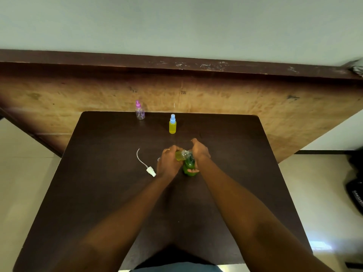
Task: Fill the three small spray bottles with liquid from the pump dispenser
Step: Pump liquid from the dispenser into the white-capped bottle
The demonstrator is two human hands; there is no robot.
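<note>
The left hand [168, 163] grips a small uncapped spray bottle [179, 156], tilted, its mouth at the spout of the green pump dispenser [189, 166] mid-way across the dark table [98, 193]. The right hand [199, 151] curls round the dispenser's top. A white spray head [150, 171] lies just left; the blue-capped bottle [172, 125] and pink-capped bottle [140, 112] stand farther back

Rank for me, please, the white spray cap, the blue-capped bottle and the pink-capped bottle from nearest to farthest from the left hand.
Measured from the left hand:
1. The white spray cap, lying just to its left.
2. The blue-capped bottle, standing farther back, near the middle.
3. The pink-capped bottle, at the far edge of the table, back left.
</note>
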